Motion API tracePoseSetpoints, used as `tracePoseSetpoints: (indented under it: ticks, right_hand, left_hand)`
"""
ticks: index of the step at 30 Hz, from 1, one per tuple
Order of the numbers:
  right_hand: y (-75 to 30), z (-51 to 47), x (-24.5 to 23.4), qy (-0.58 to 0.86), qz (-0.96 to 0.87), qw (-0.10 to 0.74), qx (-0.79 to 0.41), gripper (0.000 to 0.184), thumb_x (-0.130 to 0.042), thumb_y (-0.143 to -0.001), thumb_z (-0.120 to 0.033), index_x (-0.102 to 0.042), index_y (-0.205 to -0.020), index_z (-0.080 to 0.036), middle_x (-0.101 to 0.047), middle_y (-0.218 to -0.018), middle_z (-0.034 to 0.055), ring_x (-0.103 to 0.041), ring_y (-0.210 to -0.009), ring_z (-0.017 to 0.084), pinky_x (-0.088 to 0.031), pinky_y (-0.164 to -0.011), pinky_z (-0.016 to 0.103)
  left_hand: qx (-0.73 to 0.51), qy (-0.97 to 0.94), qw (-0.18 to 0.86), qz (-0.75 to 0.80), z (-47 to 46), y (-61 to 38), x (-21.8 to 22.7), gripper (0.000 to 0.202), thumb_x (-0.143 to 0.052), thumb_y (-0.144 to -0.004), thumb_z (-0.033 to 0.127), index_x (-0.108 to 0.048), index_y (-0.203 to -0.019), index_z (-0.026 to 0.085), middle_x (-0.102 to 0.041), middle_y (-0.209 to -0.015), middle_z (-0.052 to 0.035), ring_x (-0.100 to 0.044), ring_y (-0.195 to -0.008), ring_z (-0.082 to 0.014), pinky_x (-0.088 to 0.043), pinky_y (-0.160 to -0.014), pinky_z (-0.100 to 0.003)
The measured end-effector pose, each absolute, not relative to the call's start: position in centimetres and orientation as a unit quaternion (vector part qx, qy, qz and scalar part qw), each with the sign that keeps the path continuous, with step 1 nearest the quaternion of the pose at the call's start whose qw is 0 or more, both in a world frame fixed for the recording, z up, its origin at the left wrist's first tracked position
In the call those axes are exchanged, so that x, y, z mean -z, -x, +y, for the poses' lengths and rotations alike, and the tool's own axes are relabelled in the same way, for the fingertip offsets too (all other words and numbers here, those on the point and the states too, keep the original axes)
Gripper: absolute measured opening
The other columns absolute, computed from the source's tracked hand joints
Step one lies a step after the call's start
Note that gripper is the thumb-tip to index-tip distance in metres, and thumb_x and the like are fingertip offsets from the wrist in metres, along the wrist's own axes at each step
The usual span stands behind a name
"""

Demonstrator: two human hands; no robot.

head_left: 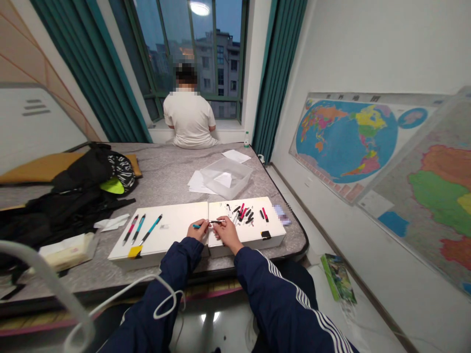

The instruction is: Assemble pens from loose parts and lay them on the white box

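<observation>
My left hand is closed in a pinch on a teal pen part, over the seam between two white boxes. My right hand is closed on a thin dark pen piece whose tip points at the left hand. Both hands rest on the white box on the left and the white box on the right. Several loose pen parts, black and red, lie scattered on the right box. Three assembled pens, one pink and two teal, lie on the left box.
A clear plastic tub and white sheets lie farther back on the grey bed. A black bag and a tissue pack are at the left. A person in a white shirt sits by the window. Maps cover the right wall.
</observation>
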State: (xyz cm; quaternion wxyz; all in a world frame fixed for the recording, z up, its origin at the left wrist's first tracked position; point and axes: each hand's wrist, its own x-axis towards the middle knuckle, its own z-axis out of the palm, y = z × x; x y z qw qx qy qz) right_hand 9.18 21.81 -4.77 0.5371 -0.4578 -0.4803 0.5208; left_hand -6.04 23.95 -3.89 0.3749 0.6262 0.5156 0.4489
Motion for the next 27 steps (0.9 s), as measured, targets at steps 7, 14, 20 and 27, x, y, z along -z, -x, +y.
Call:
tracePoseSetpoints:
  ticks: [7, 14, 20, 27]
  right_hand:
    - [-9.28, 22.02, 5.22, 0.441, -0.463, 0.548, -0.540, 0.033, -0.068, -0.072, -0.040, -0.051, -0.092, -0.020, -0.060, -0.076, -0.0007, -0.065, -0.064, 0.014, -0.054, -0.046, 0.022]
    - [-9.26, 21.56, 4.81, 0.472, -0.496, 0.522, -0.509, 0.036, -0.064, -0.077, -0.053, -0.055, -0.075, -0.018, -0.062, -0.064, 0.0010, -0.062, -0.054, 0.014, -0.052, -0.045, 0.023]
    - [-9.28, 21.51, 4.63, 0.514, -0.527, 0.488, -0.468, 0.058, -0.044, -0.086, -0.067, -0.062, -0.065, -0.015, -0.060, -0.054, 0.0031, -0.059, -0.044, 0.012, -0.048, -0.044, 0.022]
    - [-9.52, 21.74, 4.51, 0.521, -0.516, 0.474, -0.489, 0.069, -0.036, -0.084, -0.074, -0.060, -0.060, -0.014, -0.055, -0.048, 0.0023, -0.054, -0.040, 0.012, -0.043, -0.041, 0.021]
  left_hand:
    - [-0.441, -0.634, 0.375, 0.513, 23.78, 5.86, 3.97, 0.045, -0.050, -0.081, 0.057, -0.063, -0.061, 0.020, -0.051, -0.047, 0.0009, -0.048, -0.049, -0.0160, -0.038, -0.053, -0.026]
    - [-0.434, -0.639, 0.362, 0.522, 23.83, 5.73, 3.98, 0.045, -0.050, -0.083, 0.055, -0.063, -0.059, 0.019, -0.053, -0.048, 0.0009, -0.049, -0.051, -0.0159, -0.037, -0.055, -0.026]
    - [-0.432, -0.648, 0.358, 0.514, 23.53, 5.60, 3.57, 0.045, -0.053, -0.084, 0.054, -0.058, -0.056, 0.019, -0.051, -0.048, 0.0026, -0.047, -0.051, -0.0142, -0.036, -0.055, -0.025]
    - [-0.449, -0.637, 0.382, 0.497, 23.78, 5.46, 4.10, 0.039, -0.054, -0.082, 0.058, -0.057, -0.073, 0.020, -0.051, -0.047, 0.0050, -0.045, -0.045, -0.0127, -0.036, -0.051, -0.024]
